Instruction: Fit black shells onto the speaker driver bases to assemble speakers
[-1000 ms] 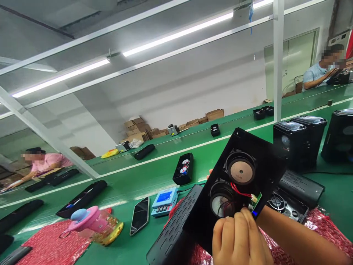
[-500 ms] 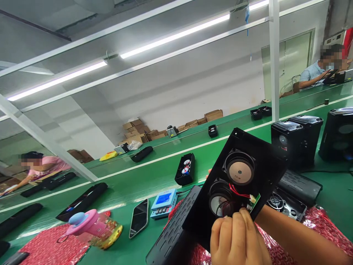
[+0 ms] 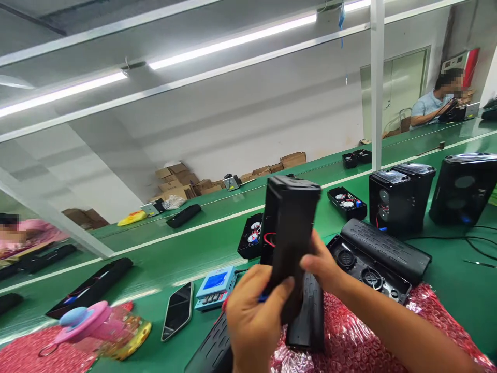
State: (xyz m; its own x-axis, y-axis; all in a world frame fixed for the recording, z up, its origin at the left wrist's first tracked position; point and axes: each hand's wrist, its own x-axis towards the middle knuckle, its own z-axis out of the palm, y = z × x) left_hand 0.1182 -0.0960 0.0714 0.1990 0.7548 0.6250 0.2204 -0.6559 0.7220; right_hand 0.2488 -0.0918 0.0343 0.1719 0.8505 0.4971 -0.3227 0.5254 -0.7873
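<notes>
A black speaker housing (image 3: pixel 295 233) is held up in both my hands, turned so that a narrow side faces me. Its open face points left, and a red wire shows inside. My left hand (image 3: pixel 254 316) grips the lower left part, thumb against the side. My right hand (image 3: pixel 322 264) clasps the right side, with some fingers hidden behind it. Beneath the housing lie a black slotted grille cover (image 3: pixel 310 316) and, partly behind my left hand, another slotted cover (image 3: pixel 212 347). Red bubble wrap (image 3: pixel 357 326) spreads under my right forearm.
Several black speaker boxes (image 3: pixel 392 202) stand at the right, near an open case with round grilles (image 3: pixel 373 277). Leftward lie a blue tester (image 3: pixel 216 287), a phone (image 3: pixel 177 311) and a pink-lidded bottle (image 3: pixel 116 331). Co-workers sit at the far right (image 3: pixel 429 106) and far left.
The housing has turned from showing its two speaker drivers to showing its narrow side, and moved left. My left hand has shifted left to its edge; my right hand has come into view.
</notes>
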